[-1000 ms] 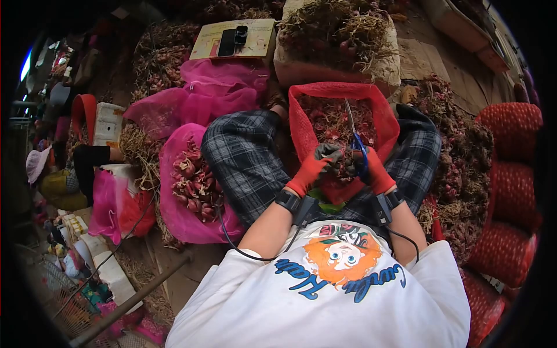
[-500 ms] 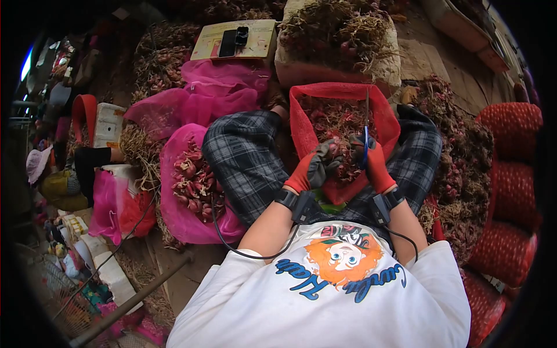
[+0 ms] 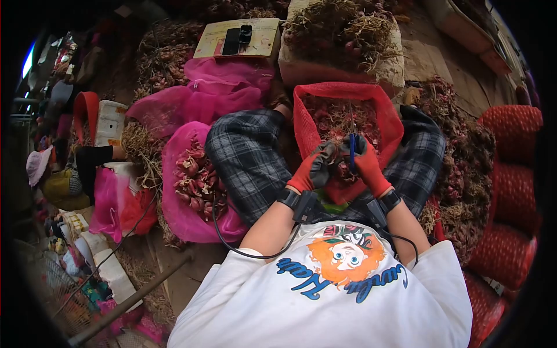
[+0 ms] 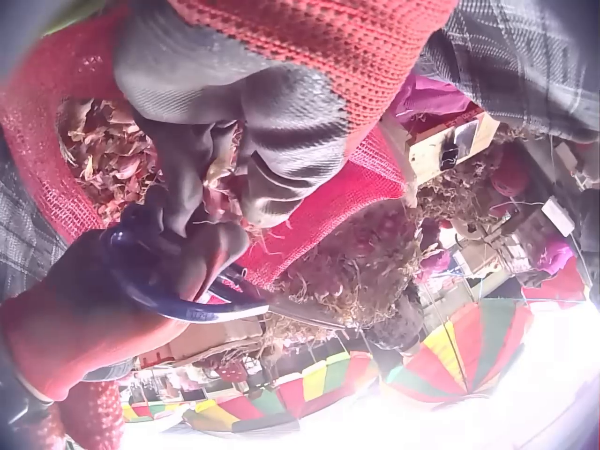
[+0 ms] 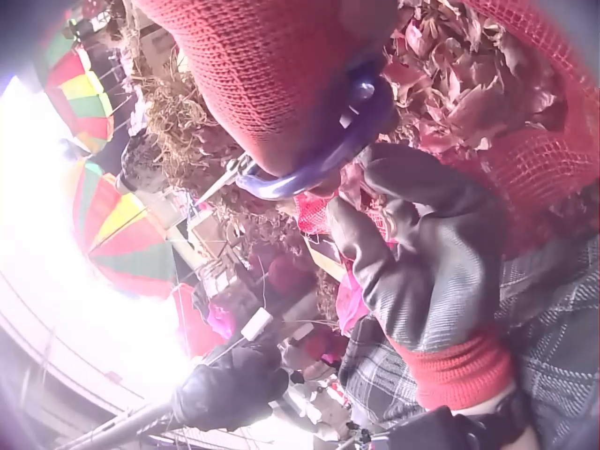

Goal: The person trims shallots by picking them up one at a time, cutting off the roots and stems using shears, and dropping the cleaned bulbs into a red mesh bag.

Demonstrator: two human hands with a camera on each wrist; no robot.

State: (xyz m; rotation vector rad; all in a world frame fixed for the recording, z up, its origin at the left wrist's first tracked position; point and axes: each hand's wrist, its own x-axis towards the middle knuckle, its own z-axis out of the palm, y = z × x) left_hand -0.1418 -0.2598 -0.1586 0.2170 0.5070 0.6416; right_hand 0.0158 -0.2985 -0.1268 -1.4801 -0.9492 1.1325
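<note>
Setting: a crowded work area, cardboard (image 3: 426,58) laid on the ground; striped umbrellas (image 4: 464,347) behind.
Left hand (image 3: 316,168): gloved, fingers curled in a close pinch on a small reddish bulb (image 4: 222,192), probably a shallot, mostly hidden by the fingers.
Right hand (image 3: 365,158): gloved, curled round the blue handles of the scissors (image 3: 352,153); blade gap cannot be told.
Bulb position: over the near part of the red mesh sack (image 3: 307,124), just left of the scissors.
Trimming, as judged: turn the stalk end outward, keep left fingertips behind the cut, snip close without nicking flesh.
In the way: the hands crowd together, and the sack's rim stands round them.
Left side: pink mesh bag (image 3: 174,211) of bulbs; black cable (image 3: 261,256) running near it.
Ahead: foam box (image 3: 397,58) under dried bunches (image 3: 348,29); phone (image 3: 231,42).
Right side: filled red sacks (image 3: 506,188).
</note>
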